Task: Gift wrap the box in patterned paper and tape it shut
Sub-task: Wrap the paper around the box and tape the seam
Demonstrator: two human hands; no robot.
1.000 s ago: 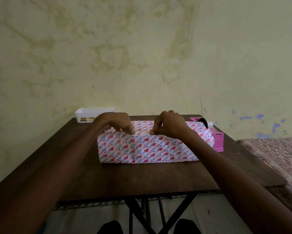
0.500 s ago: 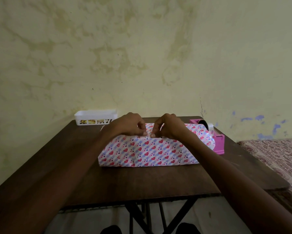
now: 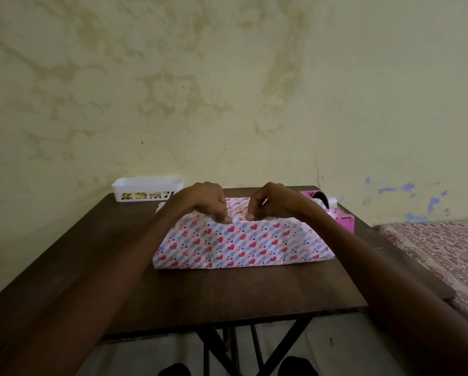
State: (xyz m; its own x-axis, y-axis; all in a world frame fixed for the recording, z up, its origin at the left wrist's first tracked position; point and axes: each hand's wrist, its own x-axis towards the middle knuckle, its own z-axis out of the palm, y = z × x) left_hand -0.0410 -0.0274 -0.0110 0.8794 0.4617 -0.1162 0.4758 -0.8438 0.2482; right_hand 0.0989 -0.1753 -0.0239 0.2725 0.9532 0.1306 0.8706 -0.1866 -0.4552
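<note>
Your wrapped box (image 3: 235, 248) lies lengthwise at the centre of the dark wooden table (image 3: 200, 294), covered in heart-patterned paper (image 3: 289, 240) of red and blue hearts on pale stripes, with no wording on it. Your left hand (image 3: 203, 200) and right hand (image 3: 275, 202) sit side by side on its top front edge, close but apart. On each, the fingers are curled with the tips bunched together, pinching down on the paper where it folds over. A small glossy patch shows between your two sets of fingertips. At 2 o'clock from the box, touching its far end, stands a pink tape dispenser (image 3: 345, 219). At 11 o'clock, against the stained wall (image 3: 227, 90), is a white basket (image 3: 149, 184); the printed items showing through its slots are too small to read. At 3 o'clock, beside the table, lies a patterned bedcover (image 3: 439, 248).
</note>
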